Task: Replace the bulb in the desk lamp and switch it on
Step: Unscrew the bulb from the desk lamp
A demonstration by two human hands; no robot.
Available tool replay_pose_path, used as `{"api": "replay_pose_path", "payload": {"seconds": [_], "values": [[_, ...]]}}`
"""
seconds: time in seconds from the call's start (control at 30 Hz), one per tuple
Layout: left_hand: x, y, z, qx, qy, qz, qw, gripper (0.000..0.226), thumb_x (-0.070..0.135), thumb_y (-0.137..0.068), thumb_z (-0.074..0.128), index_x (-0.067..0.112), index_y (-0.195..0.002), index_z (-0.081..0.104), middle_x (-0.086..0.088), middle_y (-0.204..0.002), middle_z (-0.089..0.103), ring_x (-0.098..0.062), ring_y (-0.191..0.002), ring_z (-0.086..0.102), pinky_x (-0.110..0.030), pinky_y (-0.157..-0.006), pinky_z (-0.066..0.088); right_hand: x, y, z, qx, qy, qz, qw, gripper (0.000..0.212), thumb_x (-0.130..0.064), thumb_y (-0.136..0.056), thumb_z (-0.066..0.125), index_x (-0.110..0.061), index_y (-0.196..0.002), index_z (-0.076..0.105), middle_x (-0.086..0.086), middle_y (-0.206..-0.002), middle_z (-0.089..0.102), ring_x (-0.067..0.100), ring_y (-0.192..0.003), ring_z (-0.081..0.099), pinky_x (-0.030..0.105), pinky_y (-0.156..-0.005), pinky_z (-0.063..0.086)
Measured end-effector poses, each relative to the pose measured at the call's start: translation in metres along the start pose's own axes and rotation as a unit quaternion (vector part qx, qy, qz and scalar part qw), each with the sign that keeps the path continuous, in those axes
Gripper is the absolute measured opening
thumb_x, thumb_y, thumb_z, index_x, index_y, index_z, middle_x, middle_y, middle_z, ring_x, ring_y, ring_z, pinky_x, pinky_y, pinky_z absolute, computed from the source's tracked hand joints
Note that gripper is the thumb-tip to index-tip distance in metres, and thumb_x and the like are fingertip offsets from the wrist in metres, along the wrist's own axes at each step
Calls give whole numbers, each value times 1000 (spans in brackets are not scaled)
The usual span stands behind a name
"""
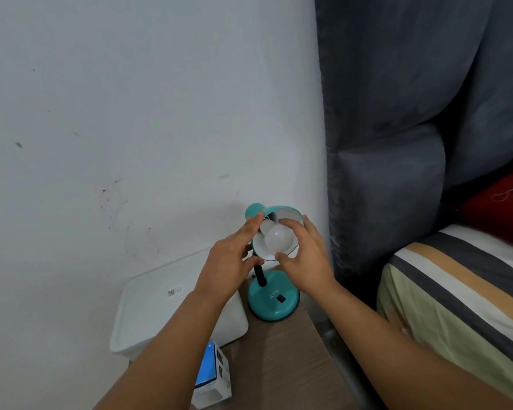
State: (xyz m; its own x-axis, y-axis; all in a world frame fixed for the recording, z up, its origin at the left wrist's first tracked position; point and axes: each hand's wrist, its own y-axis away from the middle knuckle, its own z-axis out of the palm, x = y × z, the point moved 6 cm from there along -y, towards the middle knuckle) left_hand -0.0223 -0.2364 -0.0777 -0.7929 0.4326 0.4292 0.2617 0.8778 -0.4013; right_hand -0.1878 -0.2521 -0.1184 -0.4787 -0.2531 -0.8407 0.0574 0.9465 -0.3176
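Note:
A teal desk lamp stands on a wooden table, its round base (271, 301) carrying a black switch (280, 298). The shade (285, 213) is tilted up toward me, white inside. A white bulb (279, 238) sits in the shade's socket, unlit. My right hand (305, 255) pinches the bulb, fingertips on its top and thumb on its lower side. My left hand (230, 258) holds the shade's left rim, fingers along the outside and thumb curled below. A blue and white bulb box (212, 377) lies near the table's front left.
A white plastic bin with a lid (148, 315) stands left of the table (282, 359), against the white wall. A grey padded headboard (397, 143) rises on the right, beside a bed with a striped sheet (462, 291) and a red cushion (498, 202).

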Motion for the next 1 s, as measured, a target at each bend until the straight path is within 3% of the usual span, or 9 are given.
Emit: {"api": "replay_pose_path", "payload": {"seconds": [0.13,0.3,0.4,0.5,0.57,0.67,0.77,0.93,1.0], "values": [[2,0,-1,1,9,2,1000,99,17,-83,80,61,-147,19,7,-148,52,-11,-106,68,-24,-95,54,3,4,4,-16,-16,22,1000,83,-44,-76,75,-37,-146,32,1,-164,20,23,-149,22,49,-117,30],[5,0,-3,6,7,1,1000,101,16,-83,79,69,-142,16,8,-144,56,-10,-105,69,-20,-95,52,12,3,6,-27,-38,105,993,73,-70,-75,64,-30,-135,54,8,-160,30,24,-148,25,47,-114,34],[6,0,-4,5,2,7,1000,104,17,-82,81,72,-139,14,9,-144,56,-10,-107,69,-14,-94,50,10,1,5,-11,-42,62,997,68,-56,-73,75,-36,-134,51,6,-157,34,26,-146,28,51,-114,34],[5,1,-3,3,1,4,1000,105,17,-82,81,72,-139,13,8,-144,56,-11,-108,68,-19,-96,52,4,0,1,0,-22,23,999,71,-39,-73,82,-39,-135,47,2,-160,30,25,-147,25,50,-116,32],[6,2,-4,6,-1,5,1000,104,17,-82,81,70,-141,14,7,-143,57,-11,-108,68,-24,-97,53,4,1,1,5,-29,17,999,76,-41,-71,83,-37,-136,45,0,-159,30,22,-147,26,46,-116,32],[7,2,-5,6,4,1,1000,101,15,-82,80,65,-143,17,8,-143,57,-11,-108,69,-25,-97,53,11,5,5,-5,-42,72,997,84,-60,-71,75,-32,-143,42,1,-162,24,20,-150,20,47,-118,29],[8,1,-4,4,3,-4,1000,97,16,-83,80,60,-144,20,8,-142,58,-13,-109,69,-27,-98,53,15,5,6,-17,-34,109,993,76,-70,-72,67,-32,-137,52,6,-164,21,26,-151,17,52,-116,30],[7,2,-5,3,-3,-2,1000,102,15,-81,82,65,-143,17,8,-142,58,-13,-109,69,-25,-98,53,7,0,1,12,-13,24,1000,71,-44,-73,82,-38,-136,50,-3,-161,25,26,-148,23,53,-115,32],[7,2,-5,4,-4,-3,1000,103,16,-81,82,66,-142,16,8,-142,58,-14,-109,69,-26,-98,53,6,1,-1,15,-12,18,1000,74,-44,-71,83,-40,-136,48,-4,-160,25,26,-148,23,53,-115,32]]}}
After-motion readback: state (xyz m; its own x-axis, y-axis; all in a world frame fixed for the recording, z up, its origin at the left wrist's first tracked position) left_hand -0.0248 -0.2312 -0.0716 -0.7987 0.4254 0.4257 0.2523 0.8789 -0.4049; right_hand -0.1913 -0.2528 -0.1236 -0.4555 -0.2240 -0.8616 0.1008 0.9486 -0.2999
